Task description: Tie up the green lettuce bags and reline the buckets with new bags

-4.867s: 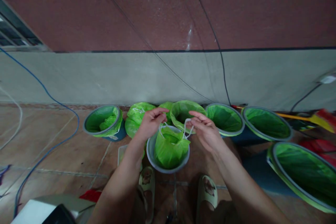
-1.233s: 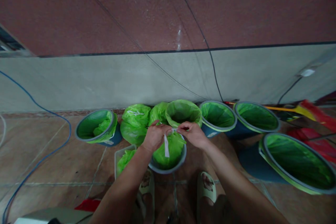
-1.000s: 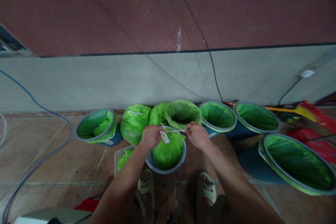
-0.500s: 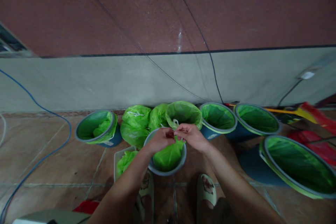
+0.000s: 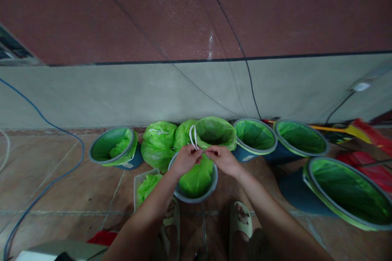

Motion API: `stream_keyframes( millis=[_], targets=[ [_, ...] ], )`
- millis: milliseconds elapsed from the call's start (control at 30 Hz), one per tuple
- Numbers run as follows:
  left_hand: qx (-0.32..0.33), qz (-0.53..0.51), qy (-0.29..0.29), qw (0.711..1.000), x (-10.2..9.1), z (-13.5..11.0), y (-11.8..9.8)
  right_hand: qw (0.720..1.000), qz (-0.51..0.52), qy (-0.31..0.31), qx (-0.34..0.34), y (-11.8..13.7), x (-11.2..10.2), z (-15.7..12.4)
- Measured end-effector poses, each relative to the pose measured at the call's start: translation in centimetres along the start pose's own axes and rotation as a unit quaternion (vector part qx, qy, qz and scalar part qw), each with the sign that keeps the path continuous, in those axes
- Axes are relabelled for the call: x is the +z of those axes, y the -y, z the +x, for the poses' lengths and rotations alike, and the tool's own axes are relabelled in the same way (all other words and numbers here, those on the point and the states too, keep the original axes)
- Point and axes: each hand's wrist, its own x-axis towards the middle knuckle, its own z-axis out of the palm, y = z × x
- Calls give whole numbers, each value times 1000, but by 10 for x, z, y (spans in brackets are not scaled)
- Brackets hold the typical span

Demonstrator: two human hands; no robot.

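Observation:
A green trash bag (image 5: 197,180) bulges inside a small grey-rimmed bin (image 5: 196,201) between my feet. Both hands meet over its gathered neck. My left hand (image 5: 187,160) pinches the bag's white drawstring (image 5: 192,135), whose loop stands up above the fingers. Closed at the fingertips, my right hand (image 5: 224,160) grips at the same spot from the other side; the exact bit of drawstring or plastic it pinches is too small to make out. Just beyond the hands stands an open bin lined in green (image 5: 216,130).
Full green bags (image 5: 158,147) lean against the wall. Lined blue bins stand left (image 5: 113,144) and right (image 5: 255,136), a large one (image 5: 349,191) nearer. A pale box (image 5: 139,187) of green bags sits by my left arm. A blue hose (image 5: 45,118) crosses the floor.
A white drawstring loop now rises above my left hand. My hands have shifted slightly apart at the bag's neck, the left one turned more upright. The bins have stayed put.

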Motion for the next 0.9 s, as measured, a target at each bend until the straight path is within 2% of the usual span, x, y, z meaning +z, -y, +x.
stream_keyframes(
  millis=[67,167,233,333,433,533,633,700,767,900],
  targets=[
    [-38,-48,-22,998,0,0,0,1000,-14,10,3,3,-3,-1],
    [-94,-121,-22,988,0,-2,-2,997,50,54,38,11,-5,-5],
    [-104,-142,-27,984,-1,-3,-3,993,74,81,53,15,-7,-8],
    [-67,-122,-41,989,-4,-2,-2,992,46,105,52,14,-8,-9],
    [5,-41,-32,999,-7,0,1,993,20,109,47,8,-9,-7],
    [62,30,-23,997,-9,1,2,996,8,65,57,2,-11,-4],
    [75,58,-34,995,-7,0,2,996,1,-3,85,-1,-12,-1],
    [77,67,-48,994,-2,-1,1,996,15,-25,90,0,-10,0],
    [77,66,-64,993,5,-2,1,996,47,-14,81,5,-6,-1],
    [70,42,-78,994,12,-2,-1,984,143,49,91,14,-2,-4]
  ],
)
